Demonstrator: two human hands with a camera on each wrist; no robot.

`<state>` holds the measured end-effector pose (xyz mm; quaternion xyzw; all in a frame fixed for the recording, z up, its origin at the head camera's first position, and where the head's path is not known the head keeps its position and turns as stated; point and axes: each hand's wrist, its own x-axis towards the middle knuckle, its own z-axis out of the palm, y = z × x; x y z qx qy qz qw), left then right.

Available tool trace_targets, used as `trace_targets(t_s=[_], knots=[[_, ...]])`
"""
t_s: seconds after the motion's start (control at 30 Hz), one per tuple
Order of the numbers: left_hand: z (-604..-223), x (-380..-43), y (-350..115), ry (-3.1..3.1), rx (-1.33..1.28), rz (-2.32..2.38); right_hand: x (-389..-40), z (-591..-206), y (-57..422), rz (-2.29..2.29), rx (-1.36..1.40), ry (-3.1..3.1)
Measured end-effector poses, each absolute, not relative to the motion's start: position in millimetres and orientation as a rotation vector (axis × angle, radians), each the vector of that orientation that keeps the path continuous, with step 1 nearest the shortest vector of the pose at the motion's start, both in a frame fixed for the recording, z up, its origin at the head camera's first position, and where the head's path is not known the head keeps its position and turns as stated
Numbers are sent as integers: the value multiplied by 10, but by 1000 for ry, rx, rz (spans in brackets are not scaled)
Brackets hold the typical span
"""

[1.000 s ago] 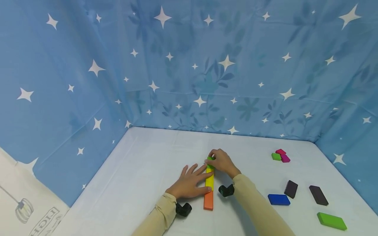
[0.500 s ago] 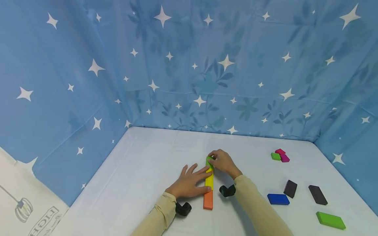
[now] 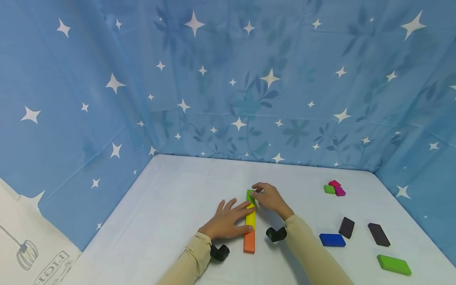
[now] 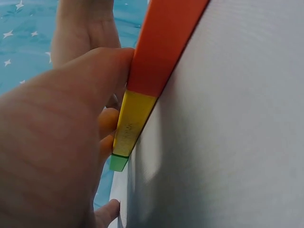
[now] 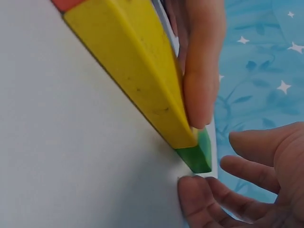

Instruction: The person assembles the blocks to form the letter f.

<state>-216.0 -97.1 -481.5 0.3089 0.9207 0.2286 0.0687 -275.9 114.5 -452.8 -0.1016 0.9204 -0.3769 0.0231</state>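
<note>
Three blocks lie end to end in a straight row on the white tabletop (image 3: 185, 190), directions being read in the head view with 12 o'clock away from the wearer. The yellow block (image 3: 250, 221) is in the middle, the orange block (image 3: 249, 242) abuts it at 6 o'clock, and the green end block (image 3: 249, 194) abuts it at 12 o'clock.

The left hand (image 3: 227, 222) sits at 9 o'clock, palm down, digits spread and largely straight. Two fingers lie across the yellow block, and the thumb tip reaches the yellow-orange seam; nothing is gripped.

The right hand (image 3: 270, 198) is at 1 o'clock, beside the green end block, digits loosely bent and parted. The right wrist view shows thumb and fingers apart around the block's far end, grasping nothing.

Seven other pieces are counted. At 2 o'clock are three clustered small ones: a red-pink piece (image 3: 335, 183), a magenta piece (image 3: 340, 191) and a small green piece (image 3: 329, 189). Near 3 o'clock are a dark block (image 3: 346, 227), a blue block (image 3: 332, 240) just beside it, and a second dark block (image 3: 379, 234) farther out. The long green block (image 3: 394, 265) lies between 3 and 4 o'clock.
</note>
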Motion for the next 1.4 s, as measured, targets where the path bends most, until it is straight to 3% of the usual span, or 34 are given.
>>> trace_targets(t_s=[0.37, 0.87, 1.4], knots=[[-4819, -2181, -997, 2770, 931, 686, -2481, -4375, 1363, -1237, -345, 2900], [-4769, -2191, -1054, 2765, 969, 695, -2049, -4155, 2086, -1287, -472, 3028], [-4809, -2190, -999, 2735, 973, 704, -1694, -4090, 2566, -1085, -353, 3088]])
